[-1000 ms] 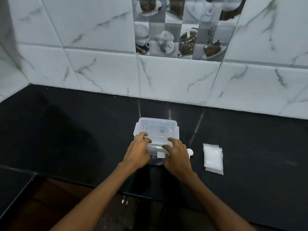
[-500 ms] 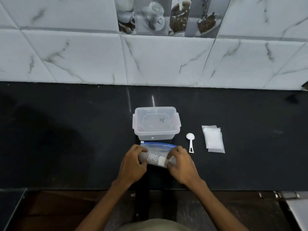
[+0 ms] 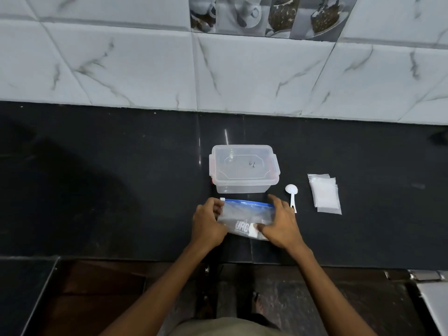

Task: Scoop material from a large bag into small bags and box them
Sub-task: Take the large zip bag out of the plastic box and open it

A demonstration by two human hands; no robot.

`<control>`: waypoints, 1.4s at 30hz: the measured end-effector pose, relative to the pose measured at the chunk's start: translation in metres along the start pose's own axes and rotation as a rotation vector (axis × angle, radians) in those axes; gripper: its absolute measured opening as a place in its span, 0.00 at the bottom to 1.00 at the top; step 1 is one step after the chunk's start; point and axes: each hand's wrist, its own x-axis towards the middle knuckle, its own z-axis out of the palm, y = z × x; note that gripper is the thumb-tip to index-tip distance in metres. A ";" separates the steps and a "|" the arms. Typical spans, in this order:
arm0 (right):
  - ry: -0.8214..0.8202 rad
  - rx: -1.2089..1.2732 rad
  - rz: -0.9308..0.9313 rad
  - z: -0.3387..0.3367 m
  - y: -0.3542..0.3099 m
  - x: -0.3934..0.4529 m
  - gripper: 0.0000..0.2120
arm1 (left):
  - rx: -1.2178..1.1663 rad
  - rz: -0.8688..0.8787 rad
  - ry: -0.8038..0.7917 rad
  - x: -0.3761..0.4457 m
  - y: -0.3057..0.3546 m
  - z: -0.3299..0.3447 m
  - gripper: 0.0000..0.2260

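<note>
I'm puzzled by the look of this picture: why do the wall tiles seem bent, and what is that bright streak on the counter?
Head view: the wide-angle lens bows the tiles toward the edges; the streak behind the box is glare on the glossy counter; a broad shadow darkens its left side.
</note>
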 end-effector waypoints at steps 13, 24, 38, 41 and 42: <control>0.315 0.207 -0.338 -0.046 -0.016 -0.003 0.16 | -0.494 0.021 0.251 0.007 0.037 -0.013 0.13; 0.326 -0.042 -0.556 -0.088 -0.054 -0.007 0.24 | -0.631 0.181 0.255 0.000 0.079 -0.022 0.13; 0.220 0.068 -0.874 -0.062 -0.094 0.015 0.09 | -0.655 0.200 0.276 -0.011 0.103 -0.025 0.08; 0.192 0.149 -0.810 -0.059 -0.093 0.018 0.06 | -0.604 0.205 0.289 -0.011 0.103 -0.024 0.11; 0.197 0.181 -0.788 -0.058 -0.093 0.017 0.05 | -0.590 0.213 0.303 -0.011 0.103 -0.023 0.13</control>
